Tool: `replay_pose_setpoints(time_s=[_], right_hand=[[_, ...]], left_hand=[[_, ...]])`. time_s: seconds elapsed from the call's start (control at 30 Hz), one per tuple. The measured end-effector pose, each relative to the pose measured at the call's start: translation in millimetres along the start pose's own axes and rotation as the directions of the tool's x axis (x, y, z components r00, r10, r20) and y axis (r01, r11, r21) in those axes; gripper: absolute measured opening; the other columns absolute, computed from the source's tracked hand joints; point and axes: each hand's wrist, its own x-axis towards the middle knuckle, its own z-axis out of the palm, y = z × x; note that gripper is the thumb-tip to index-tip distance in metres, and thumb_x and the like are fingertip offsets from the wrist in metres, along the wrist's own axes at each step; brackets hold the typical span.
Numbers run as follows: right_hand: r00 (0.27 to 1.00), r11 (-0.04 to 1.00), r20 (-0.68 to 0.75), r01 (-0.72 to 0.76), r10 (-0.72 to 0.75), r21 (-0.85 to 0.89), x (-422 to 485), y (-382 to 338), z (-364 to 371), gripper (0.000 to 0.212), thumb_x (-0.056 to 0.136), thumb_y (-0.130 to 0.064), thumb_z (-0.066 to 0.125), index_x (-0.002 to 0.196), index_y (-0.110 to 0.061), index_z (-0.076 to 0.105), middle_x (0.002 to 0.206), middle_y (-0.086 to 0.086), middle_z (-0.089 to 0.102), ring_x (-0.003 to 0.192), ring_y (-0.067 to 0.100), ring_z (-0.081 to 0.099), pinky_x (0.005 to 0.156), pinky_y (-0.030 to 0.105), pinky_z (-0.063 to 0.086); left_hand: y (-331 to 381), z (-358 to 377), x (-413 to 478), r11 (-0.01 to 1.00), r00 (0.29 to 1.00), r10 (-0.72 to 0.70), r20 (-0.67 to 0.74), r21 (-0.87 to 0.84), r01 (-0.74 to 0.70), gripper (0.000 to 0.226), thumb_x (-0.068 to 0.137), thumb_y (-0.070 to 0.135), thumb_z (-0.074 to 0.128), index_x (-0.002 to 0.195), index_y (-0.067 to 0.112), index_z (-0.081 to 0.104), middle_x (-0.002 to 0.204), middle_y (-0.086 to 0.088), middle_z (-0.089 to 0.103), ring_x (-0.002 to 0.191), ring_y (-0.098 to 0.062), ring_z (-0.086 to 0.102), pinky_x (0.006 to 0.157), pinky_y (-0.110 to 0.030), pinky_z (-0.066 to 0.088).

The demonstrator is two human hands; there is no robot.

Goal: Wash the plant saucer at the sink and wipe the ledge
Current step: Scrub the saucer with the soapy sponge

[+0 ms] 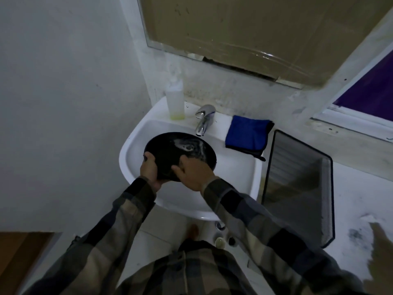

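The saucer [170, 152] is held tilted over the sink [234, 173]. The left hand [150, 172] clamps its rim, thumb over the edge. The right hand [193, 173] presses spread fingers onto the sudsy face. The saucer is probably light, rigid and slippery, so keep 1 hand on the rim.

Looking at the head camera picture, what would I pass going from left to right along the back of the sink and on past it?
Bottle → tap → blue cloth → mesh bin, which stands just past the sink.
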Motion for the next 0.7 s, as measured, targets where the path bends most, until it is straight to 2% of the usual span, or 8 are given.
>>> replay_pose_setpoints(time_s=[0.07, 0.13, 0.2, 0.23, 0.3, 0.47, 0.6, 0.7], right_hand=[[0.993, 0.991, 0.029, -0.115, 0.117, -0.068, -3, -14, 4, 0.054, 0.098, -0.05, 0.028, 0.121, -0.004, 0.042, 0.126, 0.026, 0.047, 0.113, 0.04, 0.047, 0.093, 0.043, 0.04], [0.975, 0.984, 0.146, -0.158, 0.169, -0.085, -6, -36, 8, 0.053, 0.1, -0.043, 0.024, 0.133, -0.003, 0.035, 0.137, 0.025, 0.037, 0.123, 0.043, 0.037, 0.104, 0.05, 0.031], [0.959, 0.986, 0.239, -0.165, 0.151, 0.039, -1, -50, 12, 0.042, 0.101, -0.026, 0.026, 0.136, -0.004, 0.034, 0.144, 0.023, 0.03, 0.132, 0.045, 0.027, 0.111, 0.053, 0.022], [0.944, 0.975, 0.293, -0.193, 0.154, 0.109, 4, -50, 12, 0.045, 0.101, -0.021, 0.028, 0.143, -0.005, 0.028, 0.151, 0.022, 0.02, 0.138, 0.045, 0.017, 0.114, 0.052, 0.017], [0.937, 0.983, 0.347, -0.104, 0.046, 0.152, 11, -41, 8, 0.054, 0.1, -0.015, 0.033, 0.15, -0.01, 0.014, 0.157, 0.016, 0.006, 0.144, 0.039, 0.003, 0.118, 0.045, 0.01], [0.953, 0.94, 0.285, 0.001, -0.105, 0.342, 12, -36, -8, 0.04, 0.097, -0.006, 0.045, 0.136, -0.001, 0.045, 0.141, 0.022, 0.035, 0.129, 0.032, 0.035, 0.101, 0.022, 0.025], [0.987, 0.943, 0.143, -0.111, 0.069, 0.314, 28, -26, 4, 0.043, 0.094, -0.004, 0.046, 0.135, -0.017, 0.051, 0.132, 0.014, 0.03, 0.124, 0.033, 0.034, 0.107, 0.022, 0.025], [0.987, 0.933, 0.058, -0.161, 0.151, 0.321, 35, -25, 5, 0.041, 0.087, 0.004, 0.052, 0.126, -0.008, 0.058, 0.132, 0.018, 0.044, 0.123, 0.034, 0.042, 0.105, 0.028, 0.033]], left_hand=[[1, 4, 1, 1.0, 1.0, 0.023, -0.007, 0.01, -0.023, 0.064, 0.092, 0.065, 0.028, 0.138, 0.025, 0.046, 0.129, -0.012, 0.058, 0.112, -0.037, 0.058, 0.083, -0.054, 0.054], [0, 9, 1, 0.998, 0.998, 0.06, -0.036, 0.038, -0.059, 0.06, 0.094, 0.059, 0.032, 0.138, 0.022, 0.047, 0.132, -0.011, 0.057, 0.113, -0.034, 0.057, 0.085, -0.042, 0.052], [0, 8, 2, 0.991, 0.99, 0.099, -0.098, 0.094, -0.09, 0.056, 0.098, 0.052, 0.033, 0.139, 0.016, 0.046, 0.133, -0.008, 0.055, 0.116, -0.031, 0.055, 0.091, -0.037, 0.047], [0, 5, 3, 0.992, 0.991, 0.1, -0.093, 0.09, -0.091, 0.057, 0.098, 0.052, 0.032, 0.14, 0.016, 0.044, 0.132, -0.007, 0.054, 0.116, -0.031, 0.055, 0.092, -0.038, 0.047], [2, -5, 7, 0.996, 0.997, 0.076, -0.023, 0.051, -0.074, 0.059, 0.095, 0.058, 0.033, 0.141, 0.021, 0.042, 0.135, -0.008, 0.055, 0.115, -0.033, 0.057, 0.088, -0.043, 0.051], [18, -22, 11, 0.992, 0.995, 0.049, 0.081, 0.109, -0.058, 0.065, 0.091, 0.067, 0.027, 0.14, 0.028, 0.042, 0.133, -0.01, 0.056, 0.114, -0.035, 0.058, 0.078, -0.052, 0.055], [28, -20, 11, 0.993, 0.996, 0.034, 0.076, 0.107, -0.042, 0.069, 0.089, 0.069, 0.025, 0.141, 0.026, 0.042, 0.132, -0.01, 0.056, 0.113, -0.035, 0.058, 0.081, -0.051, 0.054], [33, -16, 13, 0.992, 0.998, 0.036, 0.055, 0.122, -0.043, 0.068, 0.089, 0.069, 0.028, 0.141, 0.027, 0.042, 0.133, -0.01, 0.055, 0.113, -0.035, 0.058, 0.08, -0.05, 0.054]])
